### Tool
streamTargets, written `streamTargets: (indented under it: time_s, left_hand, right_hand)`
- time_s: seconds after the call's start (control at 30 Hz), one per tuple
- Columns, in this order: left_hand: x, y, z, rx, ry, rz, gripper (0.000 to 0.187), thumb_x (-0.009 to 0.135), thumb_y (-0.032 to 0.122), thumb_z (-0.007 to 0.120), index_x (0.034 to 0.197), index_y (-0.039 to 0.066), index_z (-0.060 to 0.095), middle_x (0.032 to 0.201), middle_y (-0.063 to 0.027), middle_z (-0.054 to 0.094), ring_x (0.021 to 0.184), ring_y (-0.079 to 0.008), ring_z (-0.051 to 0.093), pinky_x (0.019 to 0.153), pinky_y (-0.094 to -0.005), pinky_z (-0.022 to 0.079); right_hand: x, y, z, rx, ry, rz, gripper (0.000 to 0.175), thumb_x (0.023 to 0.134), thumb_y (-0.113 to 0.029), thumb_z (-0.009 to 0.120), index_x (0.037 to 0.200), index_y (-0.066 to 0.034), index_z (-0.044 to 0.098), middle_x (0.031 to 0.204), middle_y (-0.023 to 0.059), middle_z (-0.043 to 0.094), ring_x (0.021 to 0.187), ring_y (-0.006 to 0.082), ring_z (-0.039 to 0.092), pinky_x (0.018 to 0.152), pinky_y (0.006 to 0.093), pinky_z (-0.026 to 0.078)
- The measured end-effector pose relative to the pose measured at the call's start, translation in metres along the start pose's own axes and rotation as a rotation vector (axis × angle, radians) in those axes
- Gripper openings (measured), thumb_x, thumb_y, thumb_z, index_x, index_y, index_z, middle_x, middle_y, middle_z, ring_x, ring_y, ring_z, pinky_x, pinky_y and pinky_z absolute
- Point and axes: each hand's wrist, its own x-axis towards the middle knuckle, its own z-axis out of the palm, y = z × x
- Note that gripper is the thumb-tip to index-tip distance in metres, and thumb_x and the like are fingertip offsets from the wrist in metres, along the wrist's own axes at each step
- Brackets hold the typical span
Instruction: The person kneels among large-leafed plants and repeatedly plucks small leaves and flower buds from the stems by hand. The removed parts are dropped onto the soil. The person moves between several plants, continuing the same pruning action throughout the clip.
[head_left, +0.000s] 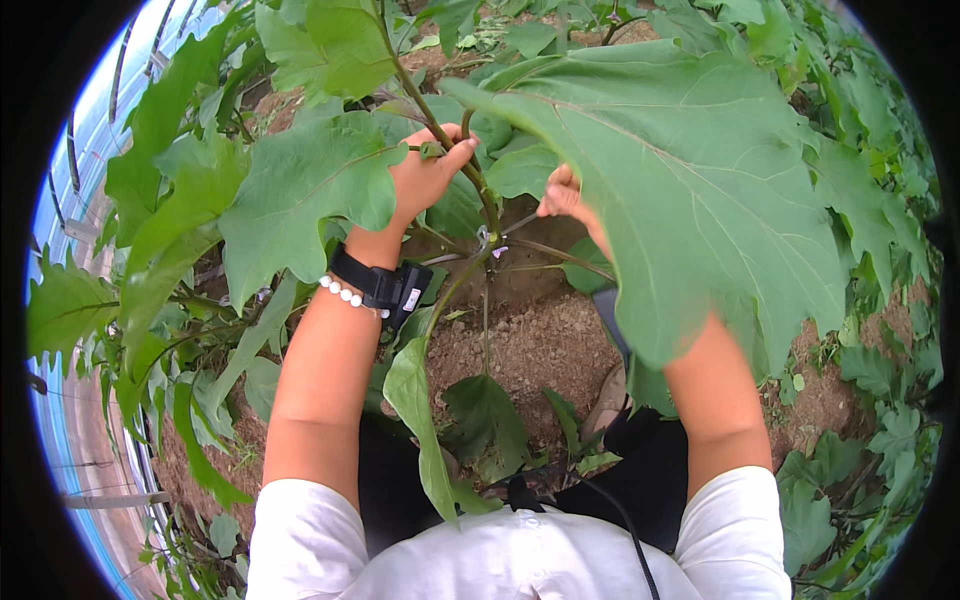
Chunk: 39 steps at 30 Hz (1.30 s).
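An eggplant plant with a dark green-brown stem (485, 193) rises in front of me. My left hand (431, 169) grips the upper part of this stem, the thumb and fingers closed round it. To the right of the stem, my right hand (564, 196) pinches the end of a thin greyish strip or stalk (520, 224), which runs toward the stem's branching point. Small purple flowers (499, 251) sit at that branching point. A large eggplant leaf (675, 172) hides my right wrist and much of the forearm.
Leafy eggplant plants (862, 187) stand on the right, with more foliage (180, 225) on the left. Bare brown soil (525, 352) lies below the stem. A curved plastic-film wall (82, 157) with dark bars borders the far left. A dark cable (622, 517) hangs across my white shirt.
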Motion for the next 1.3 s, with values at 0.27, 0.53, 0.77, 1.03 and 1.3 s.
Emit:
streamTargets:
  time_s: [0.27, 0.53, 0.77, 1.03, 1.3]
  left_hand:
    - [-0.041, 0.014, 0.008, 0.250, 0.149, 0.404, 0.016, 0.085, 0.016, 0.059, 0.085, 0.002, 0.064, 0.067, -0.0014, 0.060, 0.054, -0.0084, 0.052, 0.050, -0.0227, 0.041]
    - [-0.035, 0.002, -0.013, -0.579, 0.210, -0.393, 0.043, 0.092, 0.040, 0.041, 0.077, 0.003, 0.057, 0.070, -0.0071, 0.064, 0.046, -0.0078, 0.050, 0.042, -0.0208, 0.040]
    - [-0.005, 0.026, 0.021, -0.399, 0.047, -0.372, 0.030, 0.086, 0.035, 0.057, 0.087, 0.005, 0.055, 0.074, -0.0052, 0.061, 0.058, -0.0083, 0.053, 0.050, -0.0214, 0.041]
    - [-0.028, 0.037, 0.068, -1.042, -0.354, -0.142, 0.042, 0.087, 0.017, 0.040, 0.127, 0.002, 0.039, 0.122, -0.0097, 0.048, 0.114, -0.0223, 0.048, 0.100, -0.0356, 0.034]
    - [-0.020, 0.052, 0.066, -0.737, -0.351, -0.180, 0.037, 0.093, 0.033, 0.043, 0.116, 0.005, 0.053, 0.097, -0.0030, 0.060, 0.087, -0.0118, 0.053, 0.079, -0.0278, 0.042]
  right_hand:
    - [0.035, 0.000, -0.024, -0.266, 0.177, -0.012, 0.015, 0.089, -0.023, 0.055, 0.082, -0.0091, 0.052, 0.071, -0.0006, 0.053, 0.065, 0.0099, 0.050, 0.068, 0.0278, 0.044]
    - [0.004, -0.084, -0.057, 1.264, 0.072, -0.100, 0.012, 0.087, -0.019, 0.058, 0.081, -0.0110, 0.050, 0.068, -0.0020, 0.050, 0.064, 0.0089, 0.050, 0.072, 0.0305, 0.047]
    - [-0.057, -0.149, -0.063, 0.921, -0.208, -0.302, 0.030, 0.081, 0.001, 0.052, 0.110, -0.0024, 0.051, 0.097, 0.0035, 0.057, 0.094, 0.0124, 0.055, 0.087, 0.0277, 0.043]
    - [-0.026, -0.150, -0.088, 0.516, -0.016, -0.276, 0.061, 0.070, 0.008, 0.040, 0.130, -0.0017, 0.039, 0.124, 0.0125, 0.048, 0.109, 0.0202, 0.051, 0.088, 0.0304, 0.045]
    - [-0.070, -0.116, -0.088, 0.537, 0.557, -0.225, 0.046, 0.076, 0.009, 0.045, 0.121, -0.0010, 0.046, 0.107, 0.0088, 0.057, 0.074, 0.0076, 0.054, 0.059, 0.0188, 0.044]
